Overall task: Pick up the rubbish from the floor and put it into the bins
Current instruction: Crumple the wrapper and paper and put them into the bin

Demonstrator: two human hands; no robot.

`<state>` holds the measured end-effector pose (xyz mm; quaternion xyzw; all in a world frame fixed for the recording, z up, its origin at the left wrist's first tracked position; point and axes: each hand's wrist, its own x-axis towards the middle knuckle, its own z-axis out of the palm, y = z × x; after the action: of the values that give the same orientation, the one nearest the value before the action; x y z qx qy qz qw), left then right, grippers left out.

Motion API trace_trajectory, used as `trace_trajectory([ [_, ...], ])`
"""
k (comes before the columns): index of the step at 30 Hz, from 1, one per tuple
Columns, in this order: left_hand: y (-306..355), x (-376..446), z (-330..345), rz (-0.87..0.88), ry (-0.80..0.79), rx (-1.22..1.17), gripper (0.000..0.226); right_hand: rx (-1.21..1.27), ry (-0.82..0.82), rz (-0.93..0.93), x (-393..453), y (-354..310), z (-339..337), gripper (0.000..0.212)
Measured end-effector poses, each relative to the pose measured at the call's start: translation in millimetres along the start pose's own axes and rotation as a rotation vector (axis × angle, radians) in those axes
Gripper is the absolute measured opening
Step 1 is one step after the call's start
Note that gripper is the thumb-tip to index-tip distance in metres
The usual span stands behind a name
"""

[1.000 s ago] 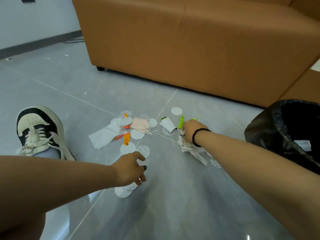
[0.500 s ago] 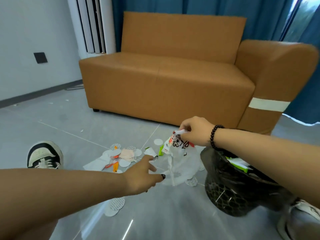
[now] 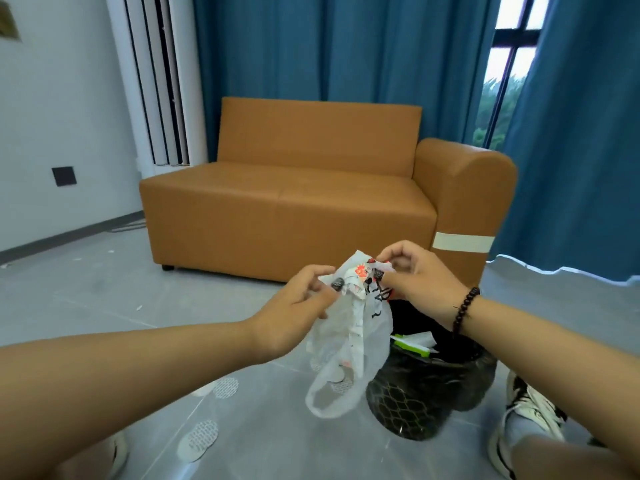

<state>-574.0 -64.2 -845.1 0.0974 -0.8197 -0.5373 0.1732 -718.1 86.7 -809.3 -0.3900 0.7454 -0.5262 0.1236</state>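
Holding a thin white plastic bag (image 3: 349,341) up in both hands, we have it just above and beside the bin (image 3: 426,393). Our left hand (image 3: 294,306) pinches the bag's crumpled top edge between thumb and fingers, and our right hand (image 3: 415,275) grips the same bunched top, where red and black print shows. The rest of the bag hangs loose below our hands, its lower loop dangling in front of the bin's left side, clear of the floor as far as we can tell.

The bin is lined with a black bag and already holds white paper and a green-edged packet (image 3: 412,342) near its rim. A black bead bracelet (image 3: 464,308) sits on our right wrist, above the bin. Left of the bin, several round white pads (image 3: 201,439) lie on the grey floor (image 3: 104,299). Right of the bin is a black-and-white shoe (image 3: 530,414). Behind the bin stands an orange sofa (image 3: 311,202), with blue curtains (image 3: 311,46) beyond it.
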Motion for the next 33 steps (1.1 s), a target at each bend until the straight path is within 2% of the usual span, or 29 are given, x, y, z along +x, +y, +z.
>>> trace_trajectory([
  [2,-1.7,-1.8,-6.3,0.072,0.143,0.028,0.024,0.074,-0.005,0.024,-0.9,0.1,-9.5,0.021],
  [3,-4.1,-3.0,-10.9,0.099,0.151,0.068,0.026,0.125,-0.007,0.041,-2.0,1.3,-12.9,0.022],
  [7,-24.4,-10.4,-28.8,0.043,-0.091,0.215,0.054,0.325,-0.074,0.123,-4.4,9.4,-9.7,0.026],
  [11,-26.1,-13.8,-39.1,-0.004,-0.096,0.129,0.093,0.388,-0.221,0.149,-6.1,8.4,11.7,0.027],
  [12,-22.4,-13.3,-40.6,-0.001,-0.096,0.135,0.095,0.412,-0.255,0.148,-6.6,6.3,17.4,0.027],
  [14,-13.7,-10.9,-43.0,0.004,-0.109,0.173,0.085,0.471,-0.303,0.154,-7.3,2.9,24.9,0.028],
  [16,-8.8,-8.0,-46.2,0.013,-0.135,0.149,0.056,0.486,-0.306,0.156,-7.5,0.8,31.1,0.028],
  [18,-4.9,-7.6,-48.4,0.019,-0.169,0.143,0.023,0.471,-0.239,0.166,-5.3,2.1,39.6,0.026],
  [20,-3.4,-8.1,-48.8,0.006,-0.149,0.157,0.008,0.461,-0.128,0.194,-2.3,5.3,49.4,0.018],
  [22,-2.6,-7.3,-47.4,-0.003,-0.070,0.118,0.008,0.488,-0.077,0.256,-1.5,10.5,58.3,0.016],
  [23,-3.3,-6.7,-46.9,-0.011,-0.022,0.081,0.010,0.520,-0.123,0.296,-3.0,13.2,61.6,0.029],
  [25,-6.2,-5.2,-47.4,-0.029,0.098,0.015,0.014,0.616,-0.321,0.340,-9.1,14.9,69.4,0.051],
  [27,-9.7,-2.7,-47.9,-0.029,0.219,-0.035,0.020,0.642,-0.459,0.365,-17.5,16.5,74.9,0.056],
  [30,-15.0,2.6,-52.7,0.015,0.343,-0.016,0.015,0.435,-0.505,0.346,-23.9,21.3,81.6,0.048],
  [33,-22.1,10.1,-64.0,0.082,0.404,0.135,0.011,0.246,-0.523,0.401,-23.5,20.4,84.2,0.038],
])
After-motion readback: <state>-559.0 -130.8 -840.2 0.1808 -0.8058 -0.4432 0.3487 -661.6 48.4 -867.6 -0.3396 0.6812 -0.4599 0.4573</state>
